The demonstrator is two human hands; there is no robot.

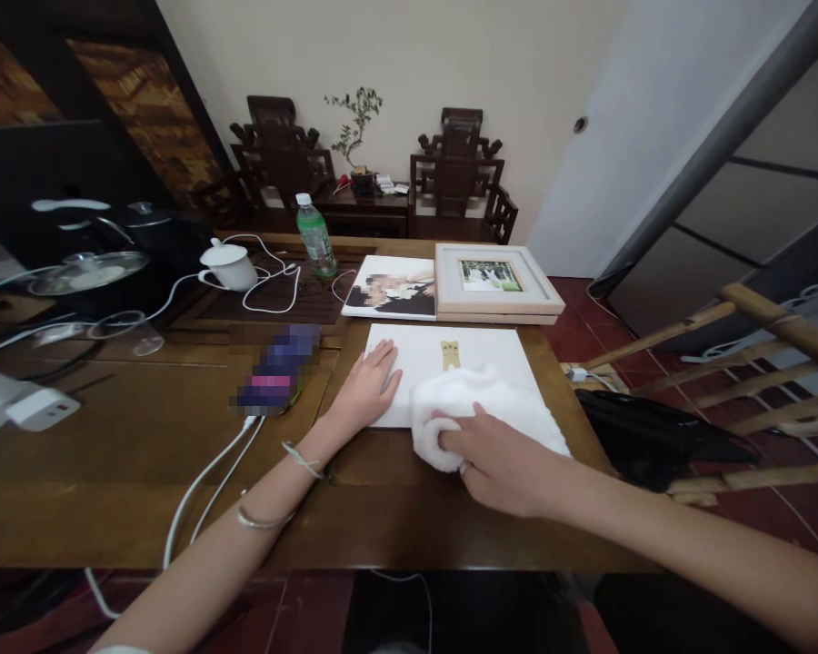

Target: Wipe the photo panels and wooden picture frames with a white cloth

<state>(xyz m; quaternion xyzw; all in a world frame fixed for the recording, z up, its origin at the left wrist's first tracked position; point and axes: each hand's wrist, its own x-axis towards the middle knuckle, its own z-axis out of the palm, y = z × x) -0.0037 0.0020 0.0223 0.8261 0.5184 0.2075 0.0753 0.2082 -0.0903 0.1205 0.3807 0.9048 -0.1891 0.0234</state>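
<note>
A white board [409,354] with a small yellow bear-like figure [451,353] lies flat on the brown wooden table [374,495]. My left hand [370,386] rests flat on the board's left side, fingers stretched out. In my right hand [494,454] is a bunched white cloth [473,391], pressed over the lower right part of the board and hiding it. The fingers of that hand curl into the cloth's fold.
Behind the board lie a photo panel [392,289] and stacked framed pictures [542,289]. A phone [277,368] with white cables is on the left. Farther back stand a green bottle [315,238], a lidded white cup [230,266] and a pot [102,282]. A wooden rack [688,322] stands right.
</note>
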